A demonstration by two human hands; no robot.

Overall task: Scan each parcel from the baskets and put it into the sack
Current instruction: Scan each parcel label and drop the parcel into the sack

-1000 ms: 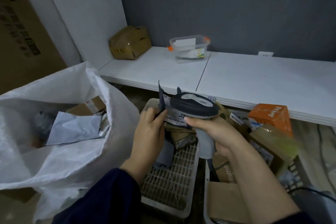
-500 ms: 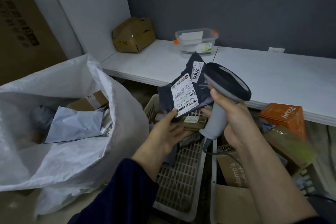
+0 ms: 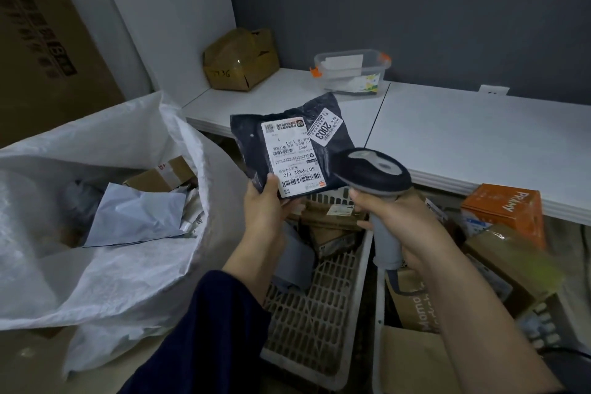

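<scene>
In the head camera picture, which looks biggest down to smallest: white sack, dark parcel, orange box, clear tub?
1. white sack
2. dark parcel
3. orange box and clear tub: alike, tub stands farther

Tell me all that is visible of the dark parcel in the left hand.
The dark parcel is a flat, wrinkled plastic mailer, navy or black. A large white label with barcodes and a small sticker reading 2003 face the camera. The left hand pinches its lower left corner, holding it tilted above the white basket. The scanner hides its lower right corner.
</scene>
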